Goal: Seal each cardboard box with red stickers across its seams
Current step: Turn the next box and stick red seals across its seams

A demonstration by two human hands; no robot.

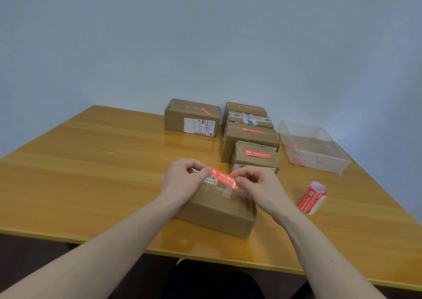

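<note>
While a glossy wooden table (pixel 96 161) fills most of the view beneath a pale blue wall (pixel 205 36), the work is found just below its centre. A clear plastic bin (pixel 328 161) with a few red scraps inside is set at about three o'clock from the table's middle. Toward twelve o'clock a lone labelled box (pixel 191 118) is placed, and just to its right a row of already stickered boxes (pixel 250 136) is lined up, one behind another. The nearest cardboard box (pixel 217 209) is laid at six o'clock from that row, close to the table's front edge, with clear tape across its top.

A roll of red stickers (pixel 312 197) is left on its side at three o'clock from this box, well apart from it.

Above the box's top a single red sticker (pixel 225 178) is stretched between both hands. Its left end is pinched between thumb and forefinger of the left hand (pixel 182 182), and its right end is pinched the same way by the right hand (pixel 258 185); the remaining fingers are curled. Whether the sticker already touches the cardboard cannot be told.
</note>
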